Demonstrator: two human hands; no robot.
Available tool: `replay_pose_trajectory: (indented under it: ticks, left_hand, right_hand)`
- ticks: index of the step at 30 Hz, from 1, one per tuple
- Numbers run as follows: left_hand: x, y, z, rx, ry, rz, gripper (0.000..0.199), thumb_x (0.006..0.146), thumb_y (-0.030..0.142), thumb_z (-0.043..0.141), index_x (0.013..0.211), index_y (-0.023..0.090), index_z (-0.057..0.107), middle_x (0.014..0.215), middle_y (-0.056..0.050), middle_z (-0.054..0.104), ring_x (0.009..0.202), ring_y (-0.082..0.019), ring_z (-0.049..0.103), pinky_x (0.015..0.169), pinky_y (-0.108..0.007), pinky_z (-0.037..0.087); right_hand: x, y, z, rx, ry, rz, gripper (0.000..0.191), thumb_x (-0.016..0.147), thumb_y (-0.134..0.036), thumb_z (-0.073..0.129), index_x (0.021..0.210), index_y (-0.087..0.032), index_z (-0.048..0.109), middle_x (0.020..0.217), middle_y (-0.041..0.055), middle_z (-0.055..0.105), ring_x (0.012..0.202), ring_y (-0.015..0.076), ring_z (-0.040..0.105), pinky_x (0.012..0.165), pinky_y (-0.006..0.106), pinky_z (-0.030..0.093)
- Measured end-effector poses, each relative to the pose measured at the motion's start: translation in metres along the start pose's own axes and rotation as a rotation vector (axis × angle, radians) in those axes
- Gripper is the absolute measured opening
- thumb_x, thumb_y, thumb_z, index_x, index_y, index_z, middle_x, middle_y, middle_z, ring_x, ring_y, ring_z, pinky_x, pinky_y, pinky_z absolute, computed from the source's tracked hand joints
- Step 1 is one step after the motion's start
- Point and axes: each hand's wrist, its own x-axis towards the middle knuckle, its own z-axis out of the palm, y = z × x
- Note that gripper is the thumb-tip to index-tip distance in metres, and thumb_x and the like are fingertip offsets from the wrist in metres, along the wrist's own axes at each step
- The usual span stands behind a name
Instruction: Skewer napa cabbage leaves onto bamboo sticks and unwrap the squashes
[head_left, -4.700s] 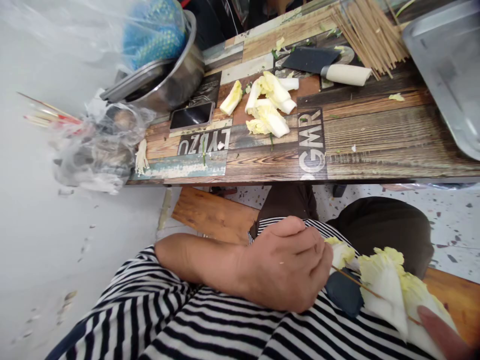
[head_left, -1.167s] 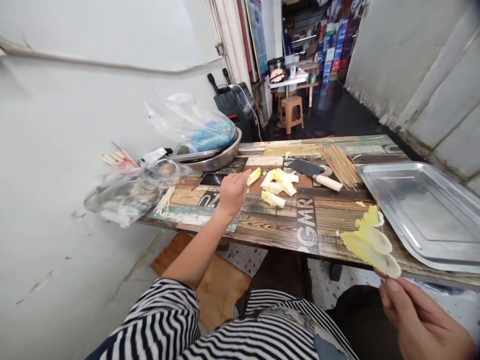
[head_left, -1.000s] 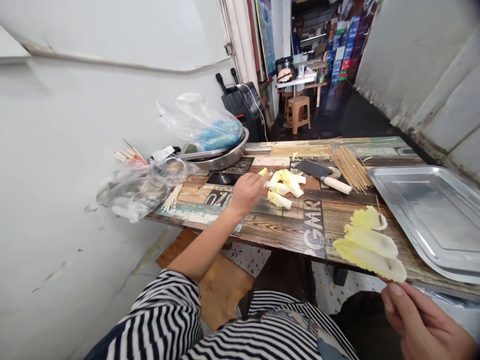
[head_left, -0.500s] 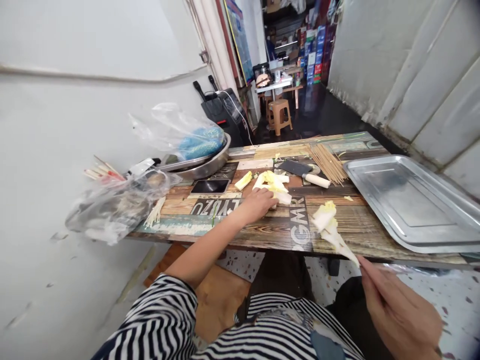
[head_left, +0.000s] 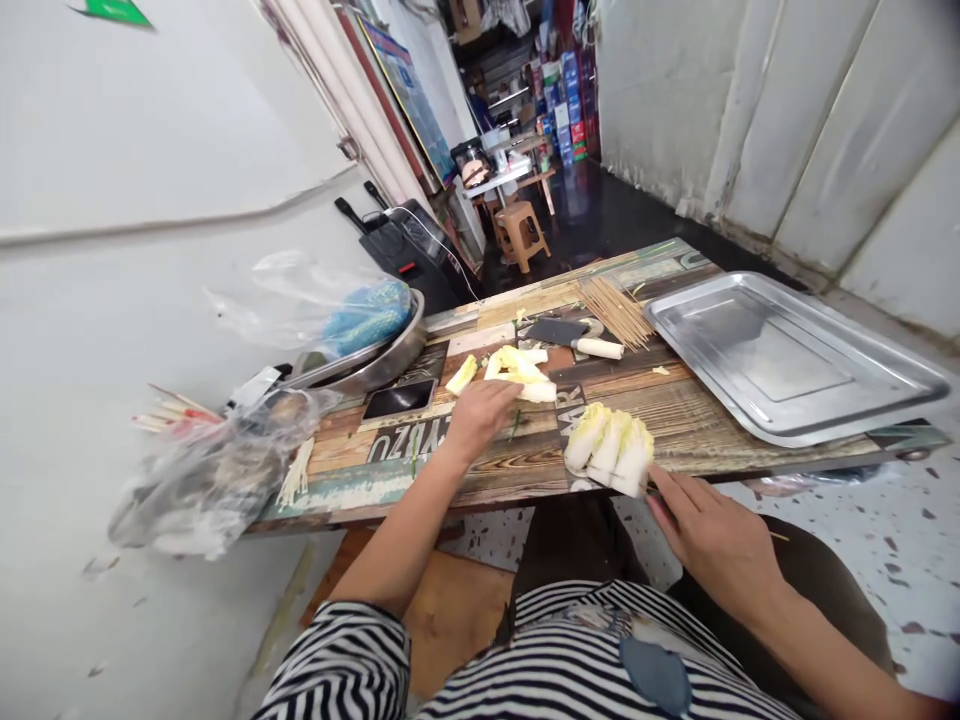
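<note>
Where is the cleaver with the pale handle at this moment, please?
In the head view, the cleaver lies on the table right of centre, between the loose cabbage pieces and the wooden skewers.

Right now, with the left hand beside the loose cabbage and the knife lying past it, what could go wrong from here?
First, the left hand is beside the loose cabbage, with the knife lying uncovered just beyond; reaching farther might risk a cut. Second, the right hand grips a stick whose cabbage leaves appear near the front edge of the table; a loosely threaded one could slip off and fall.
</note>
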Motion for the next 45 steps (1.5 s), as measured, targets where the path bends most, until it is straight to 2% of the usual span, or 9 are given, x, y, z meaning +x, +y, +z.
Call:
replay_pose_trajectory:
  ticks: [6,12,16,20,24,29,36,40,45]
  left_hand:
    - [-0.014,0.062,-0.021,-0.375,0.468,-0.389,0.033,0.098,0.038,0.052,0.120,0.019,0.069,0.099,-0.008,0.076,0.088,-0.017,0.069,0.084,-0.029,0.053]
    - [-0.022,0.099,-0.046,-1.215,0.202,-0.643,0.035,0.090,0.045,0.066,0.114,0.020,0.066,0.077,-0.001,0.069,0.065,-0.012,0.062,0.064,-0.023,0.048]
    - [-0.025,0.106,-0.048,-1.544,0.059,-0.649,0.025,0.089,0.041,0.068,0.096,0.017,0.064,0.096,-0.006,0.072,0.068,-0.011,0.064,0.068,-0.025,0.050]
    - [-0.023,0.117,-0.039,-1.625,-0.202,-0.599,0.042,0.074,0.040,0.082,0.108,0.017,0.069,0.101,-0.009,0.073,0.079,-0.015,0.066,0.072,-0.025,0.050]
    - [-0.015,0.127,-0.037,-1.343,-0.199,-0.518,0.041,0.062,0.034,0.089,0.098,0.018,0.077,0.103,-0.008,0.076,0.094,-0.019,0.068,0.083,-0.027,0.050]
    - [-0.007,0.133,-0.038,-1.283,-0.275,-0.480,0.024,0.069,0.034,0.085,0.084,0.017,0.081,0.089,-0.008,0.078,0.079,-0.016,0.069,0.075,-0.025,0.052]
    - [-0.004,0.139,-0.035,-1.276,-0.352,-0.538,0.025,0.074,0.034,0.079,0.089,0.013,0.081,0.084,-0.008,0.077,0.073,-0.014,0.066,0.067,-0.022,0.048]
    - [-0.004,0.144,-0.033,-1.285,-0.340,-0.654,0.027,0.072,0.035,0.080,0.087,0.013,0.081,0.080,-0.006,0.076,0.068,-0.011,0.062,0.065,-0.022,0.046]
    - [-0.006,0.147,-0.031,-1.248,-0.359,-0.764,0.034,0.067,0.042,0.083,0.084,0.013,0.080,0.066,-0.002,0.069,0.058,-0.008,0.052,0.056,-0.021,0.039]
  right_hand:
    - [0.019,-0.003,-0.005,-0.092,0.000,0.013,0.031,0.104,-0.029,0.045,0.125,-0.014,0.063,0.074,0.0003,0.058,0.059,0.0159,0.052,0.054,0.032,0.027]
    - [0.024,0.015,-0.049,0.442,-0.024,0.142,0.022,0.102,-0.030,0.051,0.115,-0.022,0.067,0.087,-0.0009,0.067,0.071,0.0118,0.062,0.061,0.024,0.043]
    - [0.016,0.019,-0.063,0.878,-0.230,0.412,0.026,0.097,-0.042,0.058,0.083,-0.025,0.071,0.079,-0.0023,0.068,0.069,0.0121,0.064,0.059,0.018,0.049]
    - [0.002,0.020,-0.052,1.049,-0.397,0.762,0.037,0.088,-0.057,0.065,0.075,-0.023,0.071,0.074,-0.0002,0.068,0.064,0.0137,0.061,0.055,0.019,0.049]
    - [-0.002,0.019,-0.045,1.151,-0.546,0.875,0.044,0.085,-0.062,0.065,0.073,-0.020,0.070,0.063,0.0002,0.059,0.056,0.0118,0.050,0.047,0.019,0.041]
    - [0.007,0.015,-0.049,1.167,-0.589,0.815,0.043,0.085,-0.061,0.065,0.076,-0.020,0.073,0.068,0.0024,0.064,0.056,0.0116,0.050,0.047,0.019,0.042]
    - [0.024,0.016,-0.036,1.279,-0.679,0.759,0.056,0.083,-0.061,0.068,0.124,-0.023,0.069,0.098,0.0065,0.074,0.059,0.0143,0.060,0.048,0.024,0.051]
    - [0.036,0.008,-0.040,1.066,-0.480,0.583,0.029,0.088,-0.050,0.066,0.094,-0.024,0.077,0.075,0.0005,0.073,0.058,0.0145,0.063,0.052,0.022,0.052]
    - [0.036,-0.001,-0.052,0.764,-0.122,0.263,0.012,0.094,-0.028,0.060,0.095,-0.023,0.072,0.088,0.0008,0.074,0.070,0.0130,0.068,0.062,0.021,0.052]
